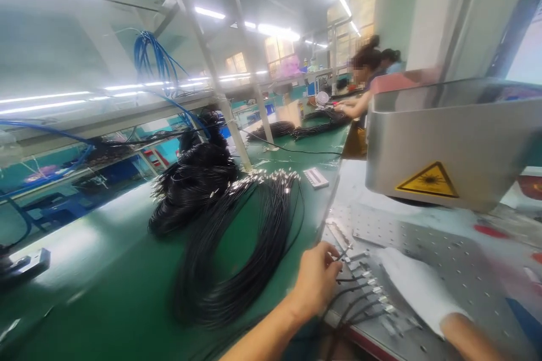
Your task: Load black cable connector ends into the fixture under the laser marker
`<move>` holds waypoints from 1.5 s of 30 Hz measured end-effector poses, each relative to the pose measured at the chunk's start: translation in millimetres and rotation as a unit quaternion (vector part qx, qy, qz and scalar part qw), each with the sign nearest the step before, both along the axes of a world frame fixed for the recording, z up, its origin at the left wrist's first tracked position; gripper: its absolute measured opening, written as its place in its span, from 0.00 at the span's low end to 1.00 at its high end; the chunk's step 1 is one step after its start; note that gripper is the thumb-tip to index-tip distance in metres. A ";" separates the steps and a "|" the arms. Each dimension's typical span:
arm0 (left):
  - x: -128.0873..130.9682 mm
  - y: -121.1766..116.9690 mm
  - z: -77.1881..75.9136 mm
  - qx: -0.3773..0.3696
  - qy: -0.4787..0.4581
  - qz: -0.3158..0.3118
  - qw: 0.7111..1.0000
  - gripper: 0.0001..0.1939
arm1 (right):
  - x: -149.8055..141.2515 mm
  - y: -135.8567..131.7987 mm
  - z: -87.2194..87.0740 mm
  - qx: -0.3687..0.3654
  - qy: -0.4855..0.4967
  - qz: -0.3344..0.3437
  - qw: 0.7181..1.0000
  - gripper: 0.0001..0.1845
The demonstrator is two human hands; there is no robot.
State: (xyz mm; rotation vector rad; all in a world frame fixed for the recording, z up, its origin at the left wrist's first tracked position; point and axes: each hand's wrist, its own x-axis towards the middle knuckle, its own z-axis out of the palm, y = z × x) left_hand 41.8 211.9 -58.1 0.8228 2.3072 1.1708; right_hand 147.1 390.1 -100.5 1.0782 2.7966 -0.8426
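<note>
My bare left hand is closed on a thin black cable at the near edge of a perforated metal plate. Beside it, several black cables with silver connectors lie in a row along the plate's edge. My right hand, in a white glove, is over the plate just right of those connectors; its fingers are smeared by motion. To the left, a large loop of black cables with silver ends rests on the green table.
Behind the loop stands a heap of bundled black cables. A grey metal housing with a yellow laser warning sign overhangs the plate. Metal posts rise from the table. A person works further along, near more cable coils.
</note>
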 end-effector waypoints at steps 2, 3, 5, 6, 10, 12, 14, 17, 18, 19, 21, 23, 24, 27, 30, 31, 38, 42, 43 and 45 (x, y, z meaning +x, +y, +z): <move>0.7 -0.8 0.1 0.003 0.024 -0.026 0.999 0.07 | 0.8 5.1 -2.4 -0.041 0.015 0.000 0.999 0.26; 1.0 -0.6 -0.3 0.000 0.048 -0.044 0.998 0.07 | 0.7 6.4 -2.6 -0.050 0.014 0.005 0.999 0.25; 1.1 0.3 -1.8 -0.012 0.100 -0.078 0.992 0.09 | -0.1 6.7 -1.8 -0.033 0.001 0.012 0.999 0.24; 1.0 0.7 -2.6 -0.022 0.124 -0.091 0.988 0.10 | -0.6 5.9 -1.2 -0.021 -0.011 0.015 1.000 0.23; -0.3 2.1 -3.8 -0.085 0.178 -0.119 0.973 0.10 | -1.9 2.1 0.1 -0.001 -0.046 0.020 0.999 0.24; -0.7 3.3 -3.8 -0.115 0.194 -0.132 0.965 0.11 | -2.0 1.1 0.2 -0.001 -0.049 0.023 0.999 0.25; -0.3 5.6 -4.1 -0.155 0.225 -0.149 0.950 0.10 | -2.0 0.6 -0.1 0.002 -0.054 0.023 0.998 0.24; 2.4 9.6 -4.2 -0.221 0.298 -0.189 0.909 0.09 | -2.4 0.1 -1.1 0.019 -0.056 0.025 0.998 0.24; 3.8 10.7 -3.7 -0.235 0.319 -0.205 0.895 0.08 | -2.6 -0.1 -1.5 0.024 -0.055 0.026 0.998 0.24; 5.1 11.5 -2.9 -0.245 0.336 -0.219 0.883 0.08 | -2.8 -0.2 -1.8 0.027 -0.054 0.027 0.998 0.24; 7.4 12.4 -0.4 -0.256 0.355 -0.239 0.867 0.07 | -3.4 -0.4 -1.8 0.028 -0.058 0.027 0.998 0.24; 8.4 12.7 1.9 -0.259 0.364 -0.250 0.859 0.07 | -4.1 -0.9 -0.6 0.019 -0.066 0.025 0.997 0.24; 8.2 12.8 2.4 -0.258 0.367 -0.254 0.857 0.08 | -4.7 -1.4 0.6 0.016 -0.070 0.025 0.997 0.24; 6.3 13.6 -0.2 -0.253 0.372 -0.268 0.852 0.08 | -7.3 -3.4 5.4 0.018 -0.079 0.035 0.996 0.24; 4.3 14.3 -6.3 -0.254 0.366 -0.273 0.853 0.07 | -10.8 -7.0 10.0 0.026 -0.087 0.048 0.995 0.23; 3.8 14.4 -8.4 -0.255 0.361 -0.271 0.855 0.06 | -11.8 -8.5 11.0 0.031 -0.089 0.051 0.994 0.23; -2.2 13.1 -16.1 -0.229 0.345 -0.268 0.870 0.07 | -15.2 -17.2 16.4 0.041 -0.102 0.045 0.993 0.20; -7.9 11.9 -12.5 -0.223 0.337 -0.308 0.861 0.11 | -17.7 -16.8 16.1 0.036 -0.109 0.048 0.992 0.19; -9.0 11.7 -11.9 -0.226 0.339 -0.319 0.856 0.12 | -18.4 -16.6 15.2 0.038 -0.111 0.048 0.992 0.19; -10.3 11.5 -12.0 -0.225 0.350 -0.336 0.845 0.13 | -19.6 -16.2 13.1 0.048 -0.112 0.054 0.991 0.17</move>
